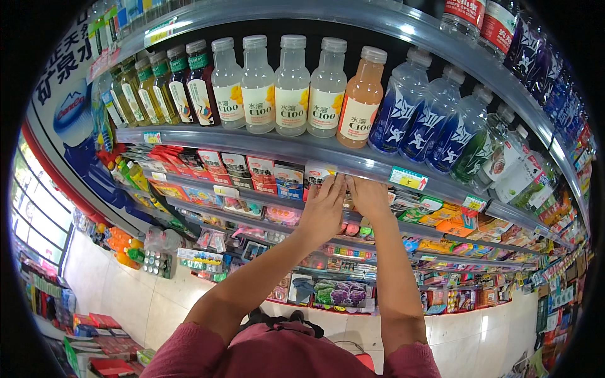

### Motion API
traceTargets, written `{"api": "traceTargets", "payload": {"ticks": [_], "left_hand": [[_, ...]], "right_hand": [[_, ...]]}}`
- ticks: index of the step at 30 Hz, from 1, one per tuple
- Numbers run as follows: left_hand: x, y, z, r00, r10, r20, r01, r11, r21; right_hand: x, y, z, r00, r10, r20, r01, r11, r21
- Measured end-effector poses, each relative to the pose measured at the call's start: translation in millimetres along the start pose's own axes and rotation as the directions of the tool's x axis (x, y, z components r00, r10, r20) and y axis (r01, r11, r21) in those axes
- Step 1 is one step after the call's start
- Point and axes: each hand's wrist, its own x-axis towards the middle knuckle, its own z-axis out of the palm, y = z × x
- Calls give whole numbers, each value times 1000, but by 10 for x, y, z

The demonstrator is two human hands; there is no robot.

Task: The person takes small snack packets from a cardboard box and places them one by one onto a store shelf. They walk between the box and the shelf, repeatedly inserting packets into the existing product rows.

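Both my hands reach up to the front edge of a grey store shelf, side by side just below a row of clear-capped bottles. My left hand has its fingertips at the shelf's price strip, in front of hanging snack packets. My right hand touches or nearly touches the left at the fingertips, also on the strip. What lies under the fingers is hidden. Above stand pale C100 drink bottles, an orange C100 bottle and blue drink bottles. A green-edged price tag sits right of my right hand.
Dark and yellow tea bottles line the shelf's left end. An upper shelf curves overhead with more bottles. Lower shelves hold packaged snacks and toys, with grape-pattern packs at the bottom. Orange and green bottles stand on the floor at left.
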Motion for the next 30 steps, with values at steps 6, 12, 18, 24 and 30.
{"api": "traceTargets", "payload": {"ticks": [6,12,18,24,30], "left_hand": [[-270,6,-34,998,41,50,-36,995,-89],[-375,15,40,986,74,152,-50,987,-155],[-319,-16,82,979,105,172,-73,981,-178],[-327,-1,149,976,104,191,-72,983,-166],[-320,-1,177,974,99,203,-69,986,-149]], "right_hand": [[-245,-84,-175,995,-29,-100,29,1000,-1],[-566,-13,-177,967,42,-250,-37,999,24],[-511,-3,-140,928,61,-367,-52,998,35],[-432,-148,-15,912,40,-408,-43,999,3],[-220,-253,40,946,149,-289,-185,977,-102]]}}
